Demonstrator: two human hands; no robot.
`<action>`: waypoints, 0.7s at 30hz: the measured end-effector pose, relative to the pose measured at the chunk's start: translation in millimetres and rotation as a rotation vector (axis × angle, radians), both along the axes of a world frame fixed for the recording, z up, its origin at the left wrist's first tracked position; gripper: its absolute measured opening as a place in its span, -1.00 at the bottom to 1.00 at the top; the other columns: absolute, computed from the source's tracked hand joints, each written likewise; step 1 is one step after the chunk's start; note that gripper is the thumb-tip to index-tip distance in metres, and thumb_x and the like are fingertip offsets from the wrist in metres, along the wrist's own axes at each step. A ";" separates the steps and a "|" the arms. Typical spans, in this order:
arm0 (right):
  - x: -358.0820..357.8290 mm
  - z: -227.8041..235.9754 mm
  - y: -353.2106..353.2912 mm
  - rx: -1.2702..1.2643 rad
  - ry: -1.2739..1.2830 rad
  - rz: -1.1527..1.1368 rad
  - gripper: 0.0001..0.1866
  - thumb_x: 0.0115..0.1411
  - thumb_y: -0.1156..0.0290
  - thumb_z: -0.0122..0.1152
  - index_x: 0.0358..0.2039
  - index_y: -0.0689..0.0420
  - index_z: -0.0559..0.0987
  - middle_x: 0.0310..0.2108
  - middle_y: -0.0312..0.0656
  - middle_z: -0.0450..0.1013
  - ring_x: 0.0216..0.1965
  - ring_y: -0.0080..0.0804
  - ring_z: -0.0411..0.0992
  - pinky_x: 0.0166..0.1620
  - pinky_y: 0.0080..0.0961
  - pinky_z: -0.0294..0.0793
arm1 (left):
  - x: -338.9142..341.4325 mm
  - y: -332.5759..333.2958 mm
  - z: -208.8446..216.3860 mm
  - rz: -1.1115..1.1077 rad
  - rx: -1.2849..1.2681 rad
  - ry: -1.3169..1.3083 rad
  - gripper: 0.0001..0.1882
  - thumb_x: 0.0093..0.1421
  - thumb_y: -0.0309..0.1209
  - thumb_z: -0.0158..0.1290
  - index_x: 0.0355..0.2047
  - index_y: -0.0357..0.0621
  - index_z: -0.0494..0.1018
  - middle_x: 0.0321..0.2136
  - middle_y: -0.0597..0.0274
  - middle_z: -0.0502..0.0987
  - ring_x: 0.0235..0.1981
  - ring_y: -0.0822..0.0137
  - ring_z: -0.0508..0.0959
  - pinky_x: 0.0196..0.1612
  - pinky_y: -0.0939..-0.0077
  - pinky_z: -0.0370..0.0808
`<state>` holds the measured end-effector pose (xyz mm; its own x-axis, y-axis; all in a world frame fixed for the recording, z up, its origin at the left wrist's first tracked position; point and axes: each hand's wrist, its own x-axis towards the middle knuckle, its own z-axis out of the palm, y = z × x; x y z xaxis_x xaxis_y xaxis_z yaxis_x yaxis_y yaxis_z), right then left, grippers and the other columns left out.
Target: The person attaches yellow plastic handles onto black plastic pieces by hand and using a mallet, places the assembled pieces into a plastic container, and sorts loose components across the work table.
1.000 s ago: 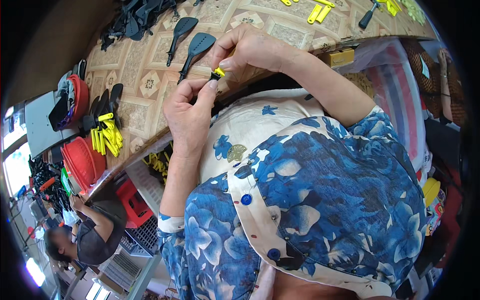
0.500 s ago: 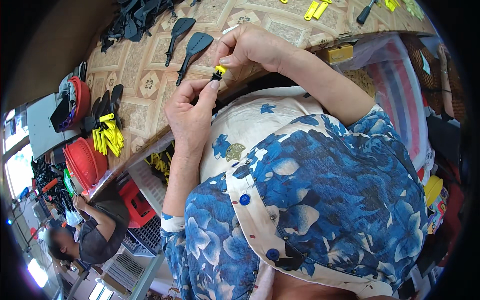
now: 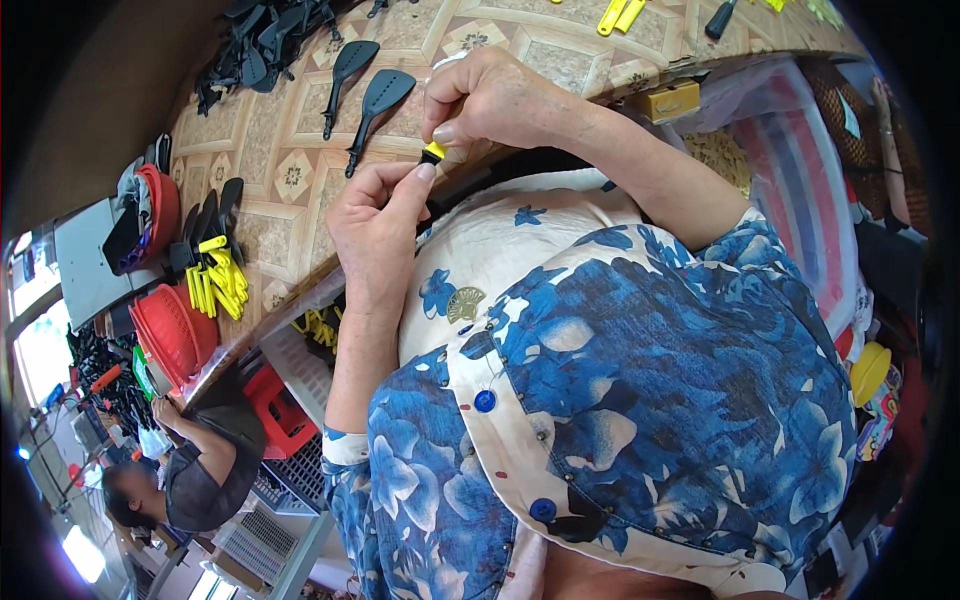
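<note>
Just above my lap, by the table's near edge, my two hands meet. My left hand (image 3: 375,225) is closed, thumb and forefinger pinching a black plastic piece (image 3: 430,158) that looks like a kitchen utensil's shank; the rest of it is hidden. A small yellow plastic piece (image 3: 436,149) sits at its tip, and my right hand (image 3: 492,102) pinches this from above. Beyond my left hand, two black spatulas lie on the table: a perforated one (image 3: 387,93) and a second one (image 3: 350,62) farther off.
A heap of black utensils (image 3: 262,45) lies at the far left. Yellow-handled utensils (image 3: 218,285) are bundled at the left edge beside red baskets (image 3: 172,330). Yellow handles (image 3: 622,16) lie at the far side. Another person (image 3: 205,470) works at lower left.
The yellow piece shows less between my fingers and sits closer against the black piece. The whole view has shifted slightly; both hands keep their grip.
</note>
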<state>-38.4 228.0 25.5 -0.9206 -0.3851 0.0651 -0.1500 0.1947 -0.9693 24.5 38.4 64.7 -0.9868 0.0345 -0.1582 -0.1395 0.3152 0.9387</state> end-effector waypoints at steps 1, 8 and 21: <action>0.4 0.2 -0.2 0.000 0.000 0.001 -0.92 0.02 0.62 0.34 -0.42 0.26 0.69 -0.48 -0.23 0.57 -0.45 -0.55 0.49 -0.34 -0.57 0.50 | 0.4 -1.6 -2.2 -0.012 0.028 -0.012 -0.90 0.20 -0.49 0.22 -0.33 -0.30 0.60 -0.56 0.41 0.53 -0.55 0.66 0.43 -0.47 0.75 0.33; 14.1 10.7 -9.0 0.283 0.169 -0.077 -0.91 -0.01 0.48 0.38 -0.44 0.17 0.67 -0.45 -0.19 0.58 -0.39 -0.35 0.54 -0.29 -0.41 0.50 | 8.3 2.3 1.9 -0.029 -0.088 0.077 -0.90 0.21 -0.49 0.20 -0.38 -0.31 0.58 -0.57 0.40 0.53 -0.55 0.62 0.43 -0.46 0.70 0.35; 24.5 -18.7 -13.1 0.175 0.416 -0.238 -0.96 -0.11 0.46 0.27 -0.62 0.11 0.58 -0.50 -0.15 0.49 -0.40 -0.09 0.50 -0.36 -0.21 0.47 | 6.0 0.0 -5.0 -0.218 -0.584 0.453 -0.90 0.16 -0.50 0.22 -0.34 -0.28 0.58 -0.51 0.16 0.60 -0.48 0.41 0.56 -0.36 0.51 0.46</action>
<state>-13.9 214.9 6.8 -0.8941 -0.2062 0.3976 -0.4478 0.4247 -0.7868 30.5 38.5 59.7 -0.9402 0.2708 0.2069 0.3407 0.7537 0.5620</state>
